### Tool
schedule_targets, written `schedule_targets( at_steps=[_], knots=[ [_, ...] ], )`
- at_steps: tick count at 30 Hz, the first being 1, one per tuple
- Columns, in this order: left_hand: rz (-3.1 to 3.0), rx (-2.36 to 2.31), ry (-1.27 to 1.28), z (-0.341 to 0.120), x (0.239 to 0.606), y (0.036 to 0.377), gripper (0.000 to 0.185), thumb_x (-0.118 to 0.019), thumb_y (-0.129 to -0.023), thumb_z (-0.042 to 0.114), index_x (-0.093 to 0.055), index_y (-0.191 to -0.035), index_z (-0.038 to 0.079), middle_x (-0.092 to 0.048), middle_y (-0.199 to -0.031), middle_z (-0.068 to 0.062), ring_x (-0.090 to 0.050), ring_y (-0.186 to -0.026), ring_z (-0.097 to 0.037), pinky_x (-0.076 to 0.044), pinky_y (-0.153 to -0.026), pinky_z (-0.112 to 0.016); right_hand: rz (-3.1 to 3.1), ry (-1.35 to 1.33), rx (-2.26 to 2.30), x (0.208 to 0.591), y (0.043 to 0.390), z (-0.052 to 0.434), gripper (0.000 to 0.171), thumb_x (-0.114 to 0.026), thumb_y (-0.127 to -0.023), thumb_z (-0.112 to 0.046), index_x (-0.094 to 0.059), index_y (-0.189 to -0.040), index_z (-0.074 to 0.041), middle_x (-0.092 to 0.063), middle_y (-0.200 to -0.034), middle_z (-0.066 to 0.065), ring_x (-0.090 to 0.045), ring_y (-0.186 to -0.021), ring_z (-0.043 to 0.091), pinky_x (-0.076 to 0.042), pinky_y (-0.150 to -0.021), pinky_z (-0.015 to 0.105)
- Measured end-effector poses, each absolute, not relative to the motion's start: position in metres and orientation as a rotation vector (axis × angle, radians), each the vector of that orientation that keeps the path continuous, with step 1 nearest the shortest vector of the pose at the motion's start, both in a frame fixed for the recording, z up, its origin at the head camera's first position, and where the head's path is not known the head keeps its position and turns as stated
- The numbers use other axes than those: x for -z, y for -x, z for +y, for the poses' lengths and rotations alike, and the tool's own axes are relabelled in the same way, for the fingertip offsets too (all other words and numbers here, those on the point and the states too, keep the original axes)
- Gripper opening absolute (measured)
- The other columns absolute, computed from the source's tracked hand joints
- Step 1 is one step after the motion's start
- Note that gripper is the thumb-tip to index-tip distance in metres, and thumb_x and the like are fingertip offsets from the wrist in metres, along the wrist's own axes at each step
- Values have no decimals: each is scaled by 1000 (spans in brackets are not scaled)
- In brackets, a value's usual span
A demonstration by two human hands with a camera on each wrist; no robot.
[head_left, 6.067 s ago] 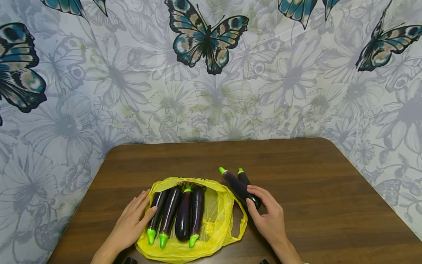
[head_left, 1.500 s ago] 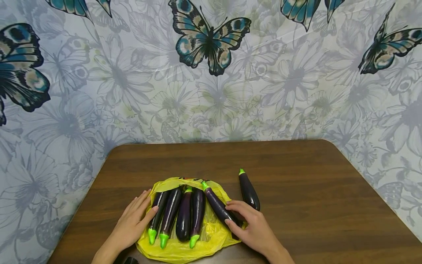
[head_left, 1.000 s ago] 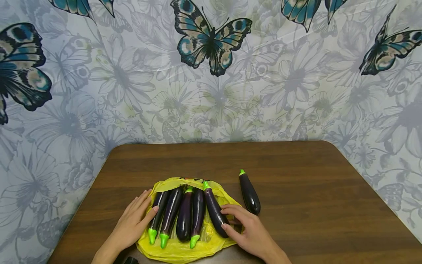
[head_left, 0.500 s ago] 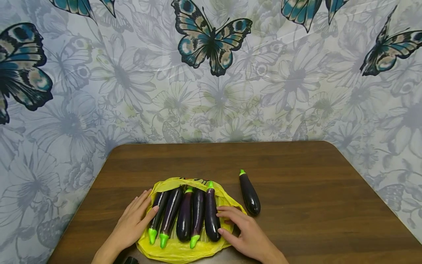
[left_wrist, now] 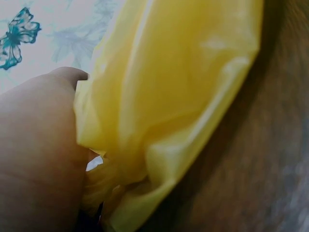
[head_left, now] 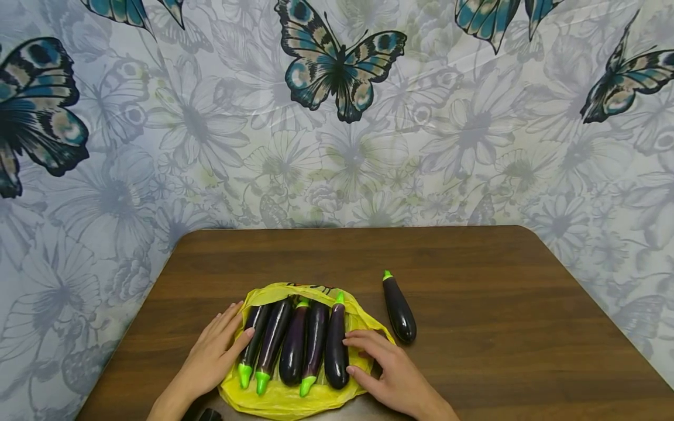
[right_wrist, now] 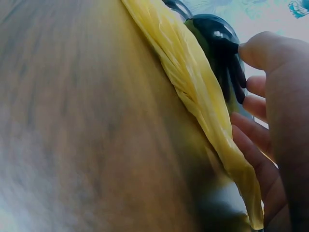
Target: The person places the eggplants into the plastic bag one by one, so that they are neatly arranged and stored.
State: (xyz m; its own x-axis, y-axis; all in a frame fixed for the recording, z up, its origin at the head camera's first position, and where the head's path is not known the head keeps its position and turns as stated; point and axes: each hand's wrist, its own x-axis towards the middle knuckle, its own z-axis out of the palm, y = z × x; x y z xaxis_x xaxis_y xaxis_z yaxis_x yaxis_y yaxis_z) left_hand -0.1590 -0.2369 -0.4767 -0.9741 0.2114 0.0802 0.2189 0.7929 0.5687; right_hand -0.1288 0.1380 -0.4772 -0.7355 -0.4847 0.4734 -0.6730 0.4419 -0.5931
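A flattened yellow plastic bag [head_left: 284, 400] lies on the brown table [head_left: 474, 280] with several dark purple eggplants side by side on it. My left hand [head_left: 221, 345] rests flat on the bag's left edge, its fingers against the leftmost eggplant [head_left: 254, 336]. The fingertips and thumb of my right hand [head_left: 368, 356] touch the right side of the rightmost eggplant [head_left: 337, 345] on the bag. One more eggplant [head_left: 398, 309] lies alone on the table, just right of the bag. The right wrist view shows my thumb [right_wrist: 256, 48] on that eggplant's rounded end [right_wrist: 217, 34] beside the bag's rolled edge [right_wrist: 203, 92].
A curtain printed with butterflies and flowers [head_left: 337, 117] hangs close behind the table and around its left and right sides. The table's far edge and rounded corners are in view. In the left wrist view the bag's yellow plastic [left_wrist: 169, 96] fills the frame next to my palm [left_wrist: 34, 154].
My right hand carried one of the two loose eggplants from the table onto the bag and straightened it beside the others. My left hand stayed put.
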Motion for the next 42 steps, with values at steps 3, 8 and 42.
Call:
schedule_targets(
  at_steps=[3, 8, 42],
  knots=[
    [-2966, 945, 355, -237, 477, 159, 70, -44, -109, 51, -38, -159, 3, -29, -168, -17, -23, -155, -42, -19, -121, -66, -2478, -997, -1167, 477, 128, 138, 35, -73, -99, -27, -66, -132, -26, -63, -135, -7, -64, -115, 11, -60, -88, 25],
    [-2970, 956, 349, -237, 477, 159, 70, -44, -109, 51, -37, -159, 3, -29, -168, -17, -22, -156, -42, -18, -121, -66, -2504, -985, -1167, 478, 128, 138, 34, -72, -99, -28, -66, -133, -27, -63, -136, -7, -65, -117, 12, -60, -89, 26],
    [-2938, 990, 343, -243, 481, 161, 74, -44, -110, 49, -25, -163, 1, -28, -167, -24, -22, -154, -47, -20, -122, -64, -2788, -1022, -972, 479, 125, 136, 50, -60, -105, -43, -48, -153, -40, -48, -158, -11, -51, -141, 17, -48, -111, 52]
  ],
)
